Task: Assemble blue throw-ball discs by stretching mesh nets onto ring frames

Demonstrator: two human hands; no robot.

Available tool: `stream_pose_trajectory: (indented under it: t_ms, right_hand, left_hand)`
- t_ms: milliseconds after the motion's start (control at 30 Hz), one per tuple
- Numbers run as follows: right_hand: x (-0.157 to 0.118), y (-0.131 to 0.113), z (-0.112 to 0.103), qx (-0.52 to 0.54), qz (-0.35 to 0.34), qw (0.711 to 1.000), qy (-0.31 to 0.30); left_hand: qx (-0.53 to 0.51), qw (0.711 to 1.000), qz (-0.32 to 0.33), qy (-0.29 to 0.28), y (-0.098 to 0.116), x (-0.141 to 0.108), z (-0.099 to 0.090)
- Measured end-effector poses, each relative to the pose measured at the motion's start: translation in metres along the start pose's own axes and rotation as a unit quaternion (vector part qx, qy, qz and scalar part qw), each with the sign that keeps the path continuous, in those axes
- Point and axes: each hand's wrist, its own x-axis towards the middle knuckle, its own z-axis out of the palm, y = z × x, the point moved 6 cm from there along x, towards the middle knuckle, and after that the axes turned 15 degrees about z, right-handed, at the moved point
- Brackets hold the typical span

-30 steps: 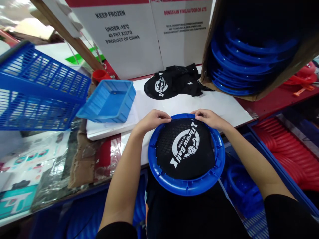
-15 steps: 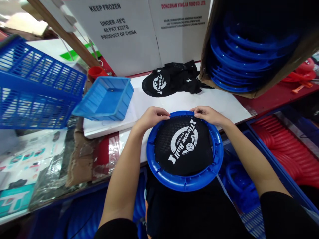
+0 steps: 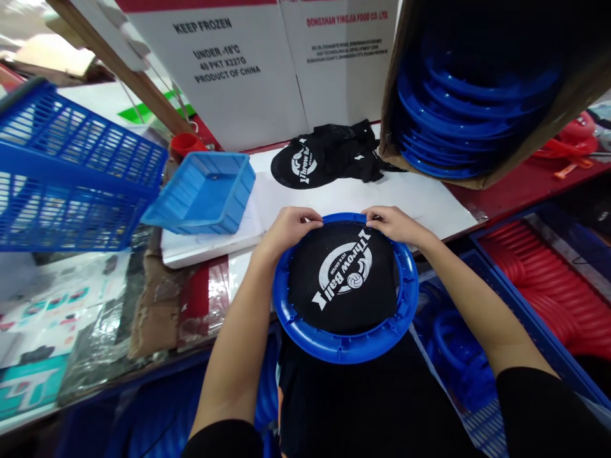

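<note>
A blue plastic ring (image 3: 344, 350) rests tilted between the table's front edge and my body. Inside it lies a round black mesh (image 3: 310, 273) printed "Throw Ball". My left hand (image 3: 294, 226) pinches the ring's far rim on the left, with fingers pressed together at the mesh edge. On the right of the same rim, my right hand (image 3: 391, 224) has thumb and fingertips closed on ring and mesh. Beyond them, more black mesh pieces (image 3: 305, 166) lie on the white board (image 3: 410, 200).
A light blue tray (image 3: 205, 197) and a blue basket (image 3: 71, 172) are at the left. A carton (image 3: 491, 181) of stacked blue rings (image 3: 458, 127) stands back right. Red rings (image 3: 544, 280) fill a blue crate below right. White cartons (image 3: 238, 105) form the back.
The ring and mesh have shifted slightly left, and my right hand has moved a little left with them. Both hands keep hold of the rim. The view has tipped slightly.
</note>
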Motion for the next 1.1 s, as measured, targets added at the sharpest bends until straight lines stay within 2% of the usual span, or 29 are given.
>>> stream_pose_trajectory:
  t_ms: [167,300,400,467,567,767,933,1100]
  right_hand:
    - [0.002,0.005,-0.001,0.044,0.022,0.999,-0.023]
    - [0.004,-0.001,0.0,0.03,0.014,0.998,-0.055]
    - [0.002,-0.01,0.002,-0.01,-0.007,0.999,-0.037]
    - [0.001,-0.013,0.005,-0.02,-0.009,1.0,-0.021]
    - [0.001,-0.015,0.008,-0.016,-0.003,1.0,-0.015]
    - [0.009,-0.022,0.013,-0.008,-0.009,1.0,-0.022]
    - [0.021,-0.017,0.015,0.023,0.041,0.999,-0.021]
    - [0.024,-0.013,0.017,0.05,0.069,0.996,-0.023]
  left_hand:
    - [0.007,0.999,0.016,-0.032,0.001,0.0,0.0]
    - [0.017,0.996,0.073,-0.042,0.017,0.001,0.004]
    - [0.043,0.989,0.131,-0.061,0.033,0.002,0.014]
    - [0.062,0.985,0.141,-0.08,0.036,0.004,0.021]
    - [0.058,0.99,0.104,-0.074,0.031,0.008,0.021]
    - [-0.031,0.997,0.013,-0.074,0.017,0.012,0.012]
    - [-0.078,0.995,-0.026,-0.064,0.007,0.011,0.007]
    - [-0.137,0.988,-0.04,-0.054,0.0,0.013,0.01]
